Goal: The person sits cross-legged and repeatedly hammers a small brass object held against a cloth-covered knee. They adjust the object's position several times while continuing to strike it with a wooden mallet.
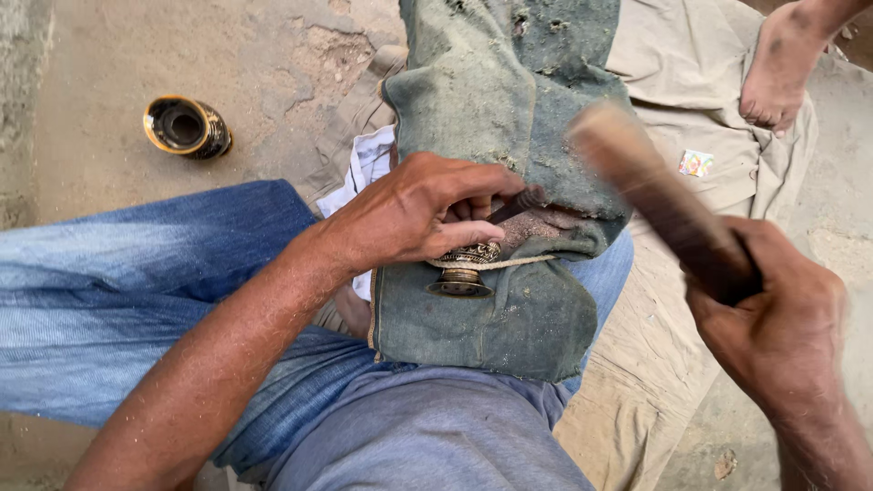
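Note:
My left hand [420, 215] pinches a thin dark chisel [518, 204] and rests on a small ornate brass piece [464, 269]. The brass piece lies on a dusty green cloth [491, 100] draped over my leg, with a cord [523, 262] running across it. My right hand [773, 314] grips a wooden mallet [650, 186] by its lower end. The mallet is raised and blurred above and to the right of the chisel. The chisel's tip is hidden behind my left fingers.
A round black and gold metal vessel [186, 126] lies on the dirt floor at upper left. A beige cloth [700, 100] covers the ground on the right. My bare foot [777, 73] rests on it at top right. My blue jeans [118, 291] fill the left.

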Demonstrator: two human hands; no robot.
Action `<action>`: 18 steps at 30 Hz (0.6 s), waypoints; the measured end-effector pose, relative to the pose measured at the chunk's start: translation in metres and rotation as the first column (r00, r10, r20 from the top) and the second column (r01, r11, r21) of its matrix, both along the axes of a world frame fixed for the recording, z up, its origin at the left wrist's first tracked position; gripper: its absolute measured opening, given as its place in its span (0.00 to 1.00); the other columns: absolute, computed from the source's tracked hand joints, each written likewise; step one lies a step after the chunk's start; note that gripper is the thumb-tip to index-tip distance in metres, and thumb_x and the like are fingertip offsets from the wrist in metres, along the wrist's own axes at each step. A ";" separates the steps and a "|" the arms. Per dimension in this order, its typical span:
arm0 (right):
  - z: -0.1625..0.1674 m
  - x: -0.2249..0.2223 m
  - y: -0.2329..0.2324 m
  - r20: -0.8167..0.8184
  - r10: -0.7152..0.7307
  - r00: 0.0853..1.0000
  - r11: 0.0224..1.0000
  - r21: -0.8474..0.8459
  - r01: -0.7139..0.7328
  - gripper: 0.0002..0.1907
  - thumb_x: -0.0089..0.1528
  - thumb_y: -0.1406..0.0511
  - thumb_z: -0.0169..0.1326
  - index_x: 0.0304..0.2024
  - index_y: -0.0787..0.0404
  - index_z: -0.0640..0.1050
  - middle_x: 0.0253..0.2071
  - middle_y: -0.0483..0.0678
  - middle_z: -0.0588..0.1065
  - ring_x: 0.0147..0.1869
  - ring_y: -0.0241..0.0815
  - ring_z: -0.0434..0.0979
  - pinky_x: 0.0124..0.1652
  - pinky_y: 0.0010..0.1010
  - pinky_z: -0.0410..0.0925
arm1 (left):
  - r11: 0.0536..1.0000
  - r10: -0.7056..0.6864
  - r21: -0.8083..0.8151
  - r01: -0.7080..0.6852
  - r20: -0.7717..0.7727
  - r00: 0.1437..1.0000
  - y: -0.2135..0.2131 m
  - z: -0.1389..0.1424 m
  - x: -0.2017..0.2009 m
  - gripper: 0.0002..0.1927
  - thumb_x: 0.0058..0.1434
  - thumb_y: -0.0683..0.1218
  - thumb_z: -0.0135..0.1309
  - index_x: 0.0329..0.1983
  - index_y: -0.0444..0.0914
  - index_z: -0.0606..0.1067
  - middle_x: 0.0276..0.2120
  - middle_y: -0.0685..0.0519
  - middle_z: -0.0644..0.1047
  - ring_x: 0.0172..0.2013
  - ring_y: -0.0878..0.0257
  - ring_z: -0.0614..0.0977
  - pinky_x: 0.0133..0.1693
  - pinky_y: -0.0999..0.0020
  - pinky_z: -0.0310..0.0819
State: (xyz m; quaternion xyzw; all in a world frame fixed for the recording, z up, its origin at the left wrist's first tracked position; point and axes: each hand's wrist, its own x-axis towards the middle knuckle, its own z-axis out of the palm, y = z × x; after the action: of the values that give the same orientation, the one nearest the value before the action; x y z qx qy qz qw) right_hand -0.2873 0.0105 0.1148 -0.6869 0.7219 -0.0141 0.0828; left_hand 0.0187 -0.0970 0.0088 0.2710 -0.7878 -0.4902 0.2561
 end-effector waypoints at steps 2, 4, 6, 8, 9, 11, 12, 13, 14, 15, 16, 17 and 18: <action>0.006 0.002 0.002 0.043 -0.086 0.995 0.996 0.012 0.086 0.14 0.60 0.73 0.62 0.48 0.67 0.77 0.32 0.54 0.79 0.32 0.41 0.80 0.35 0.34 0.73 | 1.000 -0.011 0.012 0.011 -0.013 1.000 -0.001 0.000 -0.001 0.24 0.58 0.49 0.67 0.56 0.40 0.76 0.30 0.53 0.80 0.29 0.63 0.81 0.32 0.65 0.77; 0.006 0.002 0.005 0.018 -0.075 0.997 0.997 0.032 0.075 0.13 0.60 0.74 0.62 0.47 0.66 0.78 0.32 0.53 0.79 0.31 0.41 0.80 0.35 0.33 0.73 | 1.000 -0.002 0.010 0.002 -0.026 1.000 0.001 0.001 -0.002 0.24 0.59 0.49 0.67 0.57 0.41 0.76 0.30 0.53 0.80 0.29 0.64 0.82 0.32 0.65 0.78; 0.002 0.000 0.010 -0.077 -0.007 0.997 0.999 0.037 0.010 0.17 0.57 0.76 0.64 0.49 0.65 0.80 0.31 0.54 0.79 0.29 0.42 0.79 0.33 0.34 0.73 | 0.999 -0.015 -0.031 0.014 -0.046 0.999 0.001 0.001 -0.005 0.24 0.59 0.49 0.67 0.57 0.41 0.75 0.32 0.52 0.81 0.30 0.63 0.82 0.32 0.64 0.78; -0.008 -0.001 0.019 0.300 -0.093 0.950 0.991 -0.068 0.118 0.12 0.62 0.77 0.63 0.47 0.67 0.76 0.36 0.52 0.78 0.38 0.39 0.79 0.43 0.31 0.73 | 0.998 -0.029 -0.052 0.027 -0.035 0.999 0.000 0.002 -0.013 0.25 0.60 0.49 0.66 0.59 0.41 0.74 0.31 0.52 0.81 0.29 0.61 0.82 0.32 0.62 0.77; -0.010 -0.002 0.022 0.424 -0.144 0.894 0.981 -0.057 0.184 0.12 0.63 0.78 0.63 0.46 0.67 0.75 0.37 0.51 0.77 0.37 0.38 0.78 0.41 0.30 0.72 | 0.998 -0.023 -0.058 0.022 -0.027 0.999 0.000 0.002 -0.014 0.26 0.61 0.49 0.66 0.60 0.41 0.73 0.31 0.52 0.81 0.29 0.60 0.82 0.33 0.61 0.77; -0.015 -0.002 0.029 0.596 -0.273 0.755 0.944 0.017 0.328 0.13 0.62 0.79 0.61 0.46 0.66 0.74 0.37 0.49 0.77 0.32 0.36 0.76 0.31 0.29 0.69 | 0.999 -0.025 -0.028 0.027 0.041 0.999 0.000 0.004 -0.017 0.26 0.59 0.48 0.66 0.60 0.42 0.73 0.29 0.51 0.81 0.30 0.58 0.83 0.33 0.59 0.76; -0.016 -0.002 0.032 0.644 -0.355 0.678 0.911 0.075 0.405 0.15 0.60 0.79 0.60 0.47 0.66 0.73 0.37 0.48 0.76 0.27 0.36 0.74 0.23 0.28 0.66 | 0.999 -0.037 -0.022 0.038 0.075 0.997 -0.003 0.005 -0.019 0.26 0.59 0.48 0.65 0.60 0.42 0.73 0.29 0.51 0.81 0.30 0.57 0.83 0.33 0.57 0.75; -0.017 -0.001 0.033 0.661 -0.349 0.664 0.906 0.058 0.418 0.16 0.60 0.79 0.60 0.48 0.66 0.73 0.37 0.48 0.76 0.28 0.35 0.75 0.23 0.27 0.66 | 0.999 -0.039 -0.017 0.041 0.088 0.995 -0.005 0.006 -0.020 0.27 0.58 0.48 0.66 0.60 0.41 0.73 0.29 0.50 0.81 0.30 0.56 0.83 0.33 0.57 0.75; -0.016 0.000 0.033 0.677 -0.342 0.652 0.903 0.044 0.427 0.17 0.60 0.79 0.60 0.49 0.65 0.73 0.37 0.47 0.76 0.28 0.35 0.75 0.23 0.26 0.67 | 0.999 -0.038 -0.009 0.039 0.101 0.994 -0.006 0.007 -0.022 0.27 0.58 0.48 0.66 0.60 0.41 0.73 0.30 0.50 0.81 0.31 0.55 0.84 0.33 0.57 0.76; -0.015 0.001 0.033 0.692 -0.334 0.640 0.901 0.034 0.433 0.18 0.59 0.79 0.60 0.49 0.65 0.73 0.37 0.47 0.76 0.28 0.34 0.75 0.23 0.26 0.67 | 0.999 -0.033 0.003 0.033 0.115 0.993 -0.006 0.008 -0.022 0.27 0.57 0.48 0.66 0.59 0.40 0.73 0.30 0.49 0.82 0.31 0.55 0.84 0.33 0.57 0.76; -0.014 0.001 0.031 0.679 -0.287 0.675 0.919 -0.003 0.394 0.17 0.60 0.79 0.60 0.50 0.66 0.72 0.38 0.48 0.76 0.32 0.34 0.75 0.29 0.26 0.68 | 0.999 -0.044 -0.016 0.045 0.067 0.997 -0.006 0.009 -0.022 0.26 0.58 0.48 0.66 0.59 0.40 0.73 0.32 0.50 0.82 0.33 0.55 0.85 0.34 0.58 0.77; -0.013 0.001 0.029 0.664 -0.241 0.708 0.935 -0.038 0.354 0.17 0.62 0.79 0.61 0.50 0.67 0.71 0.38 0.49 0.76 0.35 0.33 0.76 0.35 0.26 0.70 | 0.998 -0.057 -0.033 0.057 0.018 0.998 -0.005 0.009 -0.023 0.25 0.59 0.48 0.66 0.58 0.41 0.74 0.34 0.50 0.83 0.34 0.56 0.85 0.36 0.59 0.78; -0.012 0.001 0.027 0.645 -0.194 0.739 0.948 -0.071 0.312 0.16 0.63 0.80 0.61 0.50 0.69 0.71 0.39 0.49 0.76 0.39 0.33 0.77 0.41 0.26 0.71 | 0.996 -0.071 -0.050 0.069 -0.032 0.997 -0.004 0.009 -0.023 0.23 0.60 0.48 0.66 0.58 0.41 0.75 0.35 0.51 0.83 0.36 0.57 0.86 0.37 0.59 0.78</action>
State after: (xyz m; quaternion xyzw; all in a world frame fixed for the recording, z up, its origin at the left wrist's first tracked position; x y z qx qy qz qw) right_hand -0.2865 0.0375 0.1031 -0.5419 0.7348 -0.3174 0.2563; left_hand -0.0040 -0.1014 0.0179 0.2284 -0.8040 -0.4842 0.2587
